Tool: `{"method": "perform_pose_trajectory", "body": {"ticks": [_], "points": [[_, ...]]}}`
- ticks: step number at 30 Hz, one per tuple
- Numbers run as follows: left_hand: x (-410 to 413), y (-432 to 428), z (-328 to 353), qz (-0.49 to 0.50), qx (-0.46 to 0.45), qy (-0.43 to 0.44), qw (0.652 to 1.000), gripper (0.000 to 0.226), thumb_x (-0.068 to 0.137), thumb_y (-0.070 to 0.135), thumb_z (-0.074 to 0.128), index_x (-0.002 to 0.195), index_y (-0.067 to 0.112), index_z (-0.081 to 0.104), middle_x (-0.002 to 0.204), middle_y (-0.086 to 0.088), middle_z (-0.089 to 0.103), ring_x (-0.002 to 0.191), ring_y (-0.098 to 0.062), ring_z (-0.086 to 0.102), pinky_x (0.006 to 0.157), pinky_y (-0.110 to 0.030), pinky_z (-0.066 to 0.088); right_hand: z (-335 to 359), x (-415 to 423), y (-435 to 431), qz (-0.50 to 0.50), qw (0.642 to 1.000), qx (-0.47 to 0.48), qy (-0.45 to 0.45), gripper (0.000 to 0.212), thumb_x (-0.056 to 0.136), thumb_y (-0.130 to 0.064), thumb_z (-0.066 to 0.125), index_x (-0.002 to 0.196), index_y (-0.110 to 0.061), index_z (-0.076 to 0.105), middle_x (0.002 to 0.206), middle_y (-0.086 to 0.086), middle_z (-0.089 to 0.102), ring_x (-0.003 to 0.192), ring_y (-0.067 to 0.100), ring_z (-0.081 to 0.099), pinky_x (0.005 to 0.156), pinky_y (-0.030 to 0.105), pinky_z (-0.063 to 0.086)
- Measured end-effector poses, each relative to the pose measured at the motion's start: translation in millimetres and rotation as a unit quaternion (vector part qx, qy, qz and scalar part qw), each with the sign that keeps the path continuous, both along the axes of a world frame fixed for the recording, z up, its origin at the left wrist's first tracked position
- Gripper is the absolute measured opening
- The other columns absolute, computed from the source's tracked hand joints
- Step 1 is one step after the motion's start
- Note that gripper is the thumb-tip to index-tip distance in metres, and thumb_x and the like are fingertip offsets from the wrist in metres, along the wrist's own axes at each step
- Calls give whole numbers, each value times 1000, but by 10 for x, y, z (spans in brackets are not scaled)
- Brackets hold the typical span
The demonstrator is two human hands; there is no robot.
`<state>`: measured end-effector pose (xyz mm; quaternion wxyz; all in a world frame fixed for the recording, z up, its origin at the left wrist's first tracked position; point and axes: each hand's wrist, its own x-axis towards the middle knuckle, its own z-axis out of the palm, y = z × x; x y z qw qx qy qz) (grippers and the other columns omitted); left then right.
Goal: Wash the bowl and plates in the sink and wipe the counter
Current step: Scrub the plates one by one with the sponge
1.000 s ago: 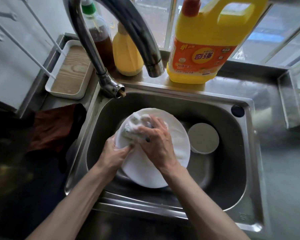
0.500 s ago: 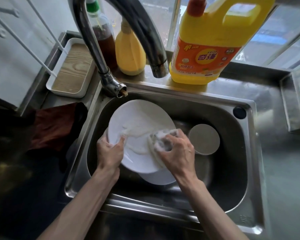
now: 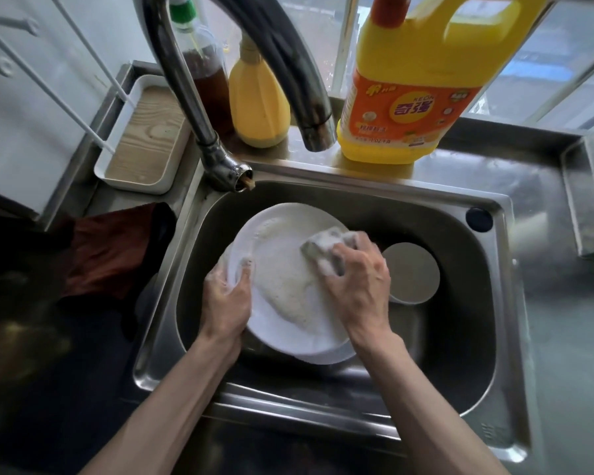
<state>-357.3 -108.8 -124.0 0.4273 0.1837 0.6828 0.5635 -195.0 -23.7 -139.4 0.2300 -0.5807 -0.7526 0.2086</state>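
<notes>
The steel counter (image 3: 563, 303) fills the view, and the sink (image 3: 460, 337) is sunk into its middle. A curved faucet (image 3: 186, 97) rises from the sink's far-left corner and arches over the basin, its spout pointing down. No water shows at the spout. A big yellow detergent jug (image 3: 415, 80) stands upright on the ledge behind the sink, just right of the spout.

Inside the basin, left of centre, are 2 white plates. The upper plate (image 3: 288, 334) faces up toward the camera, coated with a patch of foam. It shows as an oval with its long axis running from far to near, leaning slightly to the right. The lower plate (image 3: 333, 358) peeks out under its near-right edge.

A dark red cloth (image 3: 107, 252) lies crumpled on the counter left of the sink. Behind it sits a white tray (image 3: 144, 138) with a wood-grain floor.

The left hand (image 3: 225, 299) pinches the upper plate's left rim, thumb on the face and fingers curled behind the edge. The right hand (image 3: 357, 286) has its fingers curled over a soapy sponge (image 3: 326, 248), pressing it on the plate's far-right part.

The bowl (image 3: 412, 272), round and grey, rests on the sink floor just right of the right hand. Whether its mouth faces up or down, I cannot tell.

A yellow squeeze bottle (image 3: 258, 101) and a green-capped bottle (image 3: 210, 77) of brown liquid stand upright behind the faucet.
</notes>
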Motion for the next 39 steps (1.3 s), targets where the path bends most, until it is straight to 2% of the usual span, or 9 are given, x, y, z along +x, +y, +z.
{"method": "perform_pose_trajectory", "body": {"ticks": [7, 12, 18, 21, 25, 28, 32, 35, 39], "points": [[-42, 54, -93, 11, -17, 19, 1000, 21, 106, 20, 55, 114, 35, 68, 103, -1, 77, 95, -24, 75, 77, -39, 63, 21, -147, -441, 105, 989, -29, 95, 10, 84, -28, 77, 88, -20, 78, 109, -4, 68, 90, 16, 65, 74, 30, 57], [-37, 89, -126, -26, -26, 25, 999, 23, 108, 34, 48, 104, 32, 71, 101, -9, 77, 97, -36, 74, 88, -58, 59, 129, -390, -208, 140, 988, 13, 67, 9, 87, -16, 77, 95, -16, 79, 115, 9, 71, 100, 30, 66, 80, 39, 54], [-3, 64, -121, -34, -23, -41, 998, 23, 107, 27, 54, 125, 20, 68, 108, -10, 77, 102, -32, 74, 85, -44, 61, 90, -357, 7, 61, 997, 28, 26, 7, 92, -17, 69, 94, -19, 75, 106, 0, 68, 99, 25, 57, 86, 38, 42], [36, 133, -54, -57, -16, -54, 997, 19, 107, 26, 54, 119, 23, 69, 107, -10, 77, 99, -30, 75, 85, -44, 61, 108, -324, -72, -4, 999, 28, 46, 23, 89, -6, 66, 105, -19, 75, 112, 0, 67, 107, 28, 56, 96, 32, 35], [26, 116, -43, -68, -22, -62, 995, 15, 106, 27, 53, 110, 31, 67, 96, -1, 78, 88, -19, 76, 69, -30, 61, 193, -130, -89, -129, 986, 13, 100, 32, 89, -4, 63, 115, -20, 70, 115, -2, 62, 109, 23, 56, 96, 48, 48], [-8, 96, -80, -56, -27, -57, 996, 18, 108, 31, 49, 113, 31, 67, 101, -4, 78, 92, -21, 76, 72, -32, 61, 243, 9, -75, -6, 990, -24, 139, 23, 91, -11, 70, 111, -21, 73, 111, -3, 64, 104, 18, 58, 93, 43, 51], [15, 132, -36, -51, -28, -74, 996, 36, 110, 40, 40, 131, 22, 61, 115, -8, 76, 107, -27, 73, 90, -46, 60, 236, 70, -263, 176, 976, -83, 100, 14, 90, -15, 76, 100, -25, 77, 111, -6, 67, 106, 16, 61, 91, 38, 49], [-3, 161, 10, -30, -26, -86, 995, 37, 110, 37, 40, 136, 17, 58, 121, -10, 74, 112, -28, 71, 100, -50, 56, 192, 103, -340, 224, 966, -110, 70, 16, 88, -13, 79, 97, -25, 78, 116, -5, 70, 107, 17, 62, 91, 35, 49], [42, 140, 12, -16, -42, -95, 994, 29, 110, 35, 44, 122, 21, 67, 113, -12, 76, 105, -32, 73, 97, -55, 57, 147, -94, -373, 196, 979, -17, 54, 13, 81, -16, 86, 92, -20, 79, 113, 2, 70, 98, 23, 60, 77, 39, 55]]}}
